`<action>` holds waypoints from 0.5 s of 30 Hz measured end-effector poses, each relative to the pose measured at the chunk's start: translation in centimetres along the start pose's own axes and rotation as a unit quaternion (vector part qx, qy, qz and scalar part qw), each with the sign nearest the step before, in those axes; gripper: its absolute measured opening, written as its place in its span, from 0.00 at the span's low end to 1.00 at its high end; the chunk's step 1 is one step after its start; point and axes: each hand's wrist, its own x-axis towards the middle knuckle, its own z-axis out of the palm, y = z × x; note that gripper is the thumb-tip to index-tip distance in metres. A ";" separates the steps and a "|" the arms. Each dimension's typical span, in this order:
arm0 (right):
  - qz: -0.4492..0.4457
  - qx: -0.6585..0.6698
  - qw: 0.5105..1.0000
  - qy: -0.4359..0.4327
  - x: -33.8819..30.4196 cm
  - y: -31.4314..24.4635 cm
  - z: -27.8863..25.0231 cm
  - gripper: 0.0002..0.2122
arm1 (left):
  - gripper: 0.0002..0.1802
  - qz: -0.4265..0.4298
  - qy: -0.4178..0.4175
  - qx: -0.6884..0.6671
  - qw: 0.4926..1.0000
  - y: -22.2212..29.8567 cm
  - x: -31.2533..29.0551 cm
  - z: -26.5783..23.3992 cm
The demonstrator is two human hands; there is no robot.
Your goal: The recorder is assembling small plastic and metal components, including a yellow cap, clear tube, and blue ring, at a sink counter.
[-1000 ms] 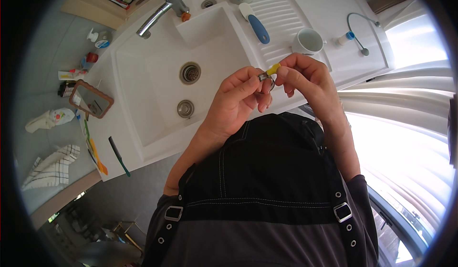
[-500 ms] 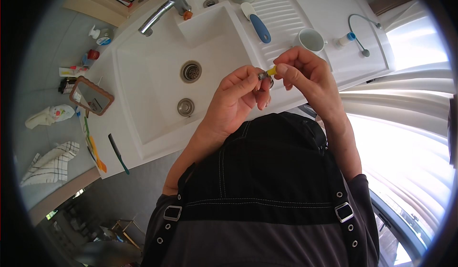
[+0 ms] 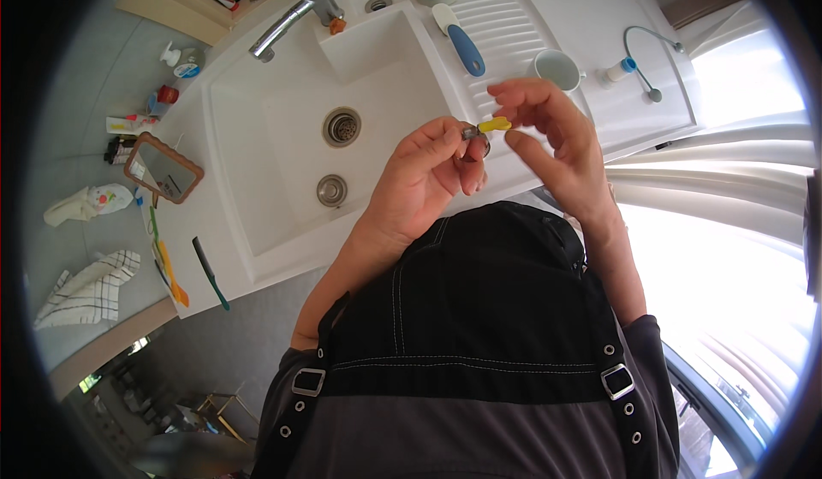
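White sink (image 3: 257,136) spreads out ahead & L of the grip, chrome tap (image 3: 284,29) up beyond; blue-handled brush (image 3: 465,49) lies ahead of the grip, pale mug (image 3: 557,70) ahead & R. And L hand (image 3: 419,169) has it: thumb & fingers pinched tight on a small metal pc (image 3: 469,134), w/ a yellow tab (image 3: 494,124) sticking out R of the pinch. R hand (image 3: 561,145) is spread, thumb & fingers apart around the tab's free end; can't tell if a fingertip grazes it. Progress chk: tab looks joined to the metal pc, prob. carried by L hand alone, so that much seems done afaict. What's left? Neither pc is set down; whether the join's fully home is too small to call. Dark comb (image 3: 210,272) sits well apart, far L of grip.
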 end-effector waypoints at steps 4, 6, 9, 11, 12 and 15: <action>0.260 0.144 0.954 -0.030 -0.3 -0.4 -0.5 0.08 | 0.11 -0.002 0.002 0.009 1.000 -0.1 -0.1 -0.3; 0.288 0.124 0.948 -0.058 -0.4 -0.3 -0.6 0.08 | 0.10 0.007 0.007 0.029 1.000 -0.2 -0.1 -0.1; 0.258 0.196 0.945 -0.053 -0.5 -0.2 -0.8 0.09 | 0.10 0.015 0.037 0.036 0.999 -0.2 0.0 0.4; 0.242 0.203 0.947 -0.059 -0.7 0.1 -1.0 0.10 | 0.10 0.016 0.036 0.028 0.999 -0.4 0.0 0.3; 0.242 0.203 0.947 -0.060 -0.8 0.7 -0.9 0.10 | 0.10 0.016 0.034 0.019 0.999 -0.4 0.0 0.3; 0.043 0.101 0.993 -0.048 -0.9 1.8 -0.5 0.12 | 0.10 0.012 0.015 -0.013 1.000 -0.5 0.0 0.4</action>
